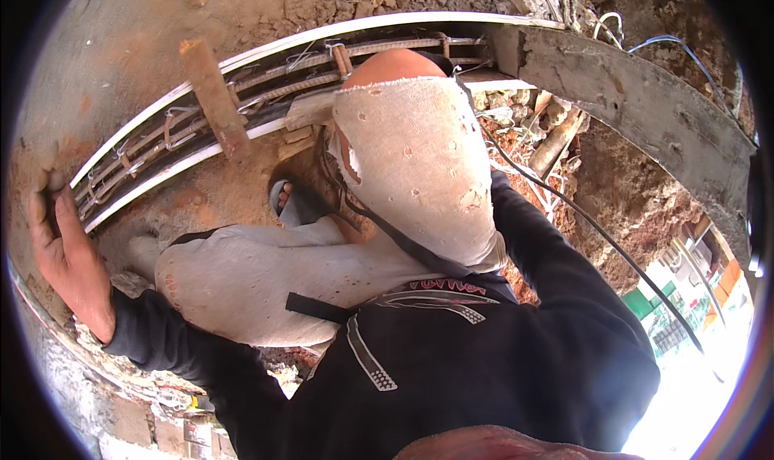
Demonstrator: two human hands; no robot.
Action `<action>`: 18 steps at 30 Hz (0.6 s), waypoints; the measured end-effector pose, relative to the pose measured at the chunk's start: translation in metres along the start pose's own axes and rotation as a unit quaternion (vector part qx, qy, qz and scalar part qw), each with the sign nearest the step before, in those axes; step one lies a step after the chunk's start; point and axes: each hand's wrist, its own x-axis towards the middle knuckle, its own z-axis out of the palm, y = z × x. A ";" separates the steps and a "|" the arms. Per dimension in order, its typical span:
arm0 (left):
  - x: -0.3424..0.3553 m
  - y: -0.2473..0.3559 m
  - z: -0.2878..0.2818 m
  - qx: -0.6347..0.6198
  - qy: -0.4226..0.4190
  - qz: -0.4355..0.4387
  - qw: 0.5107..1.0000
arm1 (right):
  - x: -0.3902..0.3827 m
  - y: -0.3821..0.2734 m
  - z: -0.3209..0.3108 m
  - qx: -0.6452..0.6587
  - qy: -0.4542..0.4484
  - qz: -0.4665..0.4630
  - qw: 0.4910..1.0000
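Head view: the left arm extends sideways, its hand turned fingers-upward with thumb and fingers parted, near the left end of the reinforcing bars, which lie between pale-edged boards. The right sleeve passes behind the bent right leg; that hand is hidden, its state indeterminable.

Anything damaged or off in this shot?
Yes: the pale grey fabric trousers are damaged, dotted with small holes and torn at the bare, raised knee. A flat brown bar lies crosswise over the long, white-edged trough, perhaps deliberately.
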 end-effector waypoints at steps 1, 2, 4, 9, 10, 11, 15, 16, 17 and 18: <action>-0.003 0.003 -0.006 0.019 0.013 -0.007 1.000 | 0.004 -0.008 0.001 0.012 0.004 -0.014 1.000; -0.010 0.008 -0.013 0.053 0.048 0.001 0.997 | 0.009 -0.026 -0.001 0.027 0.010 -0.037 0.999; -0.027 0.017 -0.024 0.132 0.120 0.007 0.984 | 0.007 -0.062 -0.017 0.063 0.032 -0.093 0.993; -0.067 0.020 -0.068 -0.102 0.267 0.060 0.956 | -0.009 -0.209 -0.065 0.187 0.048 -0.301 0.934; -0.076 0.017 -0.064 -0.085 0.263 0.053 0.960 | -0.010 -0.237 -0.085 0.194 0.071 -0.342 0.917; -0.088 0.015 -0.066 -0.132 0.264 -0.007 0.956 | -0.011 -0.267 -0.104 0.196 0.094 -0.385 0.897; -0.152 0.015 -0.136 -0.019 0.335 0.049 0.941 | 0.017 -0.378 -0.088 0.165 -0.002 -0.554 0.816; -0.175 0.020 -0.154 0.018 0.386 0.014 0.922 | 0.015 -0.404 -0.078 0.119 -0.048 -0.607 0.784; -0.205 0.011 -0.172 0.124 0.445 -0.021 0.887 | 0.021 -0.424 -0.077 0.000 -0.027 -0.638 0.769; -0.225 0.009 -0.191 0.031 0.403 -0.019 0.914 | 0.021 -0.444 -0.077 -0.116 0.003 -0.659 0.743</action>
